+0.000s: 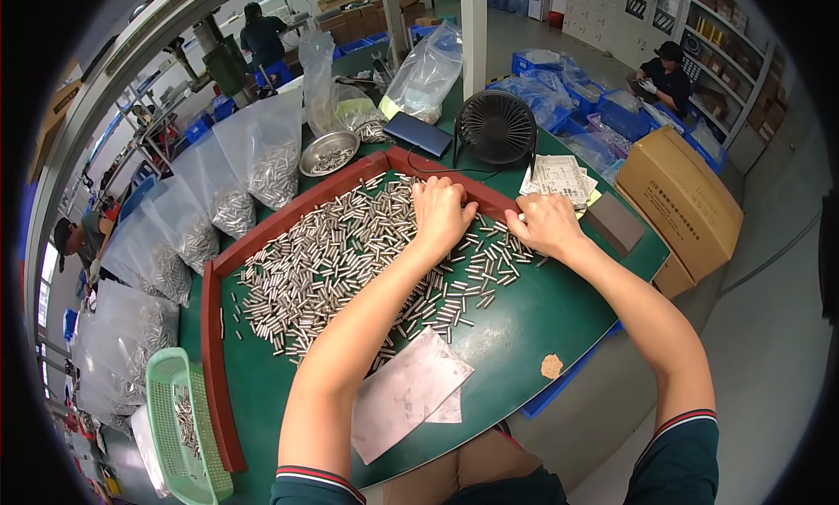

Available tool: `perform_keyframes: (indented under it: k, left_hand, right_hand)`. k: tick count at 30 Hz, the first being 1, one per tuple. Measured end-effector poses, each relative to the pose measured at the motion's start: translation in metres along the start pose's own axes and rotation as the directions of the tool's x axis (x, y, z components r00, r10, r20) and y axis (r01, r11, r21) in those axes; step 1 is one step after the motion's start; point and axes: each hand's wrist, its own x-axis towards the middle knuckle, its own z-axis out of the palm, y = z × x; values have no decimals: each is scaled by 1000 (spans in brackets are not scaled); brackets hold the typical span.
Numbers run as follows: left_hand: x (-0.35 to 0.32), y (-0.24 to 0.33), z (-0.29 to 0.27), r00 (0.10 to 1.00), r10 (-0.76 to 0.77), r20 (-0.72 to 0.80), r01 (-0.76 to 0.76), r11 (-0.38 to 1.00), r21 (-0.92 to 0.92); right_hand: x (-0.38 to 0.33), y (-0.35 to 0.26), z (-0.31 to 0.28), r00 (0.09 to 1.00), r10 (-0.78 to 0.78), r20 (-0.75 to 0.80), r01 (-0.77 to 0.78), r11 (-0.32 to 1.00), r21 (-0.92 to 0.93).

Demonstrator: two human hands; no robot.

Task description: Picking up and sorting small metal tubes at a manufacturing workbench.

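The fingers of left hand [441, 213] and right hand [549, 222] are curled; if they hold something, I cannot tell. Metal pins [323, 260] lie near, beside red border [299, 215].

Pins [323, 260] on bench [516, 339] inside rail [271, 222]. Fan [496, 127] behind rail, near far edge. Basket [162, 365] left of rail. Sheet [405, 402] at near edge.

Metal pins [328, 256]: short, slim, silvery cylinders, shiny along the sides
Main heap [306, 273]: broad and dense, crossing at many angles, on the green worktop [524, 339]
Right-side spread [491, 262]: thinner, lying flat, with green between
Strays [237, 314]: a few, near the red rail [215, 370] at left
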Motion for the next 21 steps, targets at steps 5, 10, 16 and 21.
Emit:
perform_keyframes:
  k: [5,10,16,21]
  left_hand:
    - [-6,-8,5,997,-70,15,70,997,-36]
    - [7,-28,-32,989,-81,-124,51,972,-229]
    - [30,-155,-79,910,-197,-366,215,976,9]
    - [32,-192,-80,962,-29,-270,72,986,150]
  right_hand:
    - [4,-9,1,999,-15,-48,16,1000,25]
    - [-6,-1,-3,998,-5,-57,6,1000,7]
    - [-3,-11,-4,998,-34,-45,34,999,15]
    - [0,-9,-1,1000,-23,-9,23,1000,5]
